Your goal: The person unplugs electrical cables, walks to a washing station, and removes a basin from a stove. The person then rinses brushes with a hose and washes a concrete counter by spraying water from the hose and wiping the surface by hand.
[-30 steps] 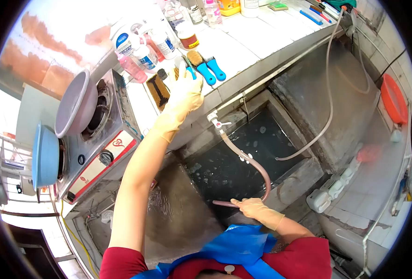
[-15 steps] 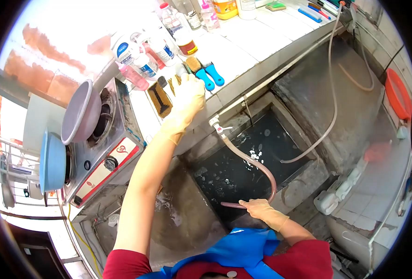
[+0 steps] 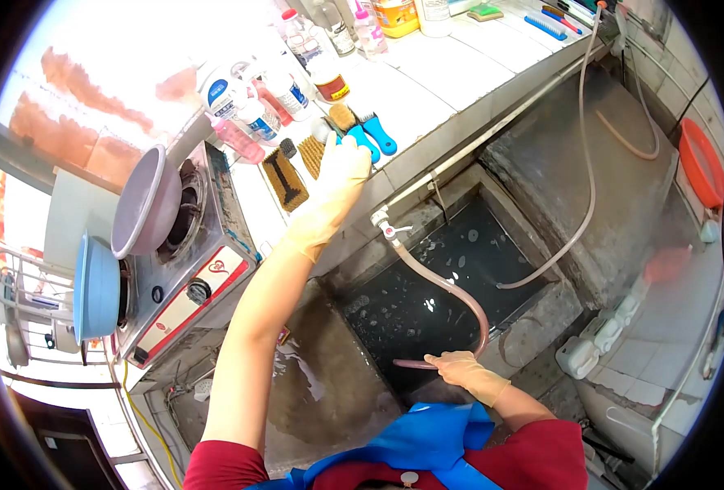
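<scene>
My left hand, in a thin yellowish glove, reaches over the tiled counter. Its fingers are closed round what looks like the blue handle of a brush with a grey head; the palm hides most of it. Right beside it lie two more blue-handled brushes, one with tan bristles and one with dark bristles. To the left are a wooden-backed scrub brush and a tan bristle brush. My right hand, gloved too, grips the pinkish hose near its end, above the dark water.
A concrete basin of dark water lies below the counter, fed by a tap. Bottles stand at the back. At left, a gas stove bears a purple basin and a blue basin. An orange basin leans at right.
My left hand has moved right, from above the tan bristle brush to the blue-handled brushes. The right hand still holds the hose in the same place. The view has shifted slightly.
</scene>
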Demonstrator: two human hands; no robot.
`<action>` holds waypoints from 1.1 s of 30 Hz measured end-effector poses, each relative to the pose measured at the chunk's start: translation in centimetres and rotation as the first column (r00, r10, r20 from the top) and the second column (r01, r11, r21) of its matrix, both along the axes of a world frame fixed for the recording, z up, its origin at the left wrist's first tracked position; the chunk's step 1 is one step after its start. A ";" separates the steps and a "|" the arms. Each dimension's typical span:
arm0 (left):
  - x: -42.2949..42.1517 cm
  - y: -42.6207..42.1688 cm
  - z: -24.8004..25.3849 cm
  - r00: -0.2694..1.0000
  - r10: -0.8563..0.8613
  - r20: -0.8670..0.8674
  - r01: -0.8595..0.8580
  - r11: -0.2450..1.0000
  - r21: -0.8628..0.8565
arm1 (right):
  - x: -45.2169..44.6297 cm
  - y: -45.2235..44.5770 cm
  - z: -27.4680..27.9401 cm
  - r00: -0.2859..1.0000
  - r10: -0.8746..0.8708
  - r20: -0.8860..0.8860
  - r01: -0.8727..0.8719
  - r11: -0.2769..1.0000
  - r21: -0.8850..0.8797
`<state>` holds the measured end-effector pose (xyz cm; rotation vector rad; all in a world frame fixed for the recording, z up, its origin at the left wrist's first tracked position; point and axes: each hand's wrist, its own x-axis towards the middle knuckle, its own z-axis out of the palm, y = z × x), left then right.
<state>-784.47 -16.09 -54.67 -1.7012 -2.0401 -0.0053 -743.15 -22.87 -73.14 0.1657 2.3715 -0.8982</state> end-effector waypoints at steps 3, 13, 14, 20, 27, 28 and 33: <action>0.9 0.1 0.5 0.998 0.066 0.021 -0.065 0.996 -0.058 | 0.0 -0.2 -0.2 1.000 -0.014 0.006 0.014 1.000 0.004; 6.3 -6.1 3.7 0.967 -0.049 0.251 -0.003 0.979 0.203 | 0.7 0.1 -0.3 0.993 -0.033 -0.112 0.043 0.995 0.090; 7.9 -8.1 4.0 0.943 -0.075 0.325 -0.001 0.974 0.228 | 0.8 0.1 -0.2 0.993 -0.050 -0.103 0.059 0.995 0.080; 16.0 -27.2 -9.3 0.625 0.103 0.774 -0.298 0.948 0.115 | -2.0 0.2 2.3 0.996 -0.026 0.089 0.010 0.985 0.173; 17.6 -46.2 -20.1 0.035 0.472 0.881 -0.878 0.436 -0.199 | -4.9 -1.3 2.6 0.990 -0.140 0.004 0.139 0.987 0.075; 15.8 -47.0 -20.7 0.003 0.509 0.860 -0.900 0.377 -0.220 | -5.2 -1.8 2.2 0.988 -0.156 -0.002 0.156 0.986 0.054; 6.0 -44.1 -23.8 -0.119 0.428 0.896 -0.953 0.203 -0.224 | -7.4 -4.5 3.9 0.949 -0.286 0.133 0.295 0.954 -0.059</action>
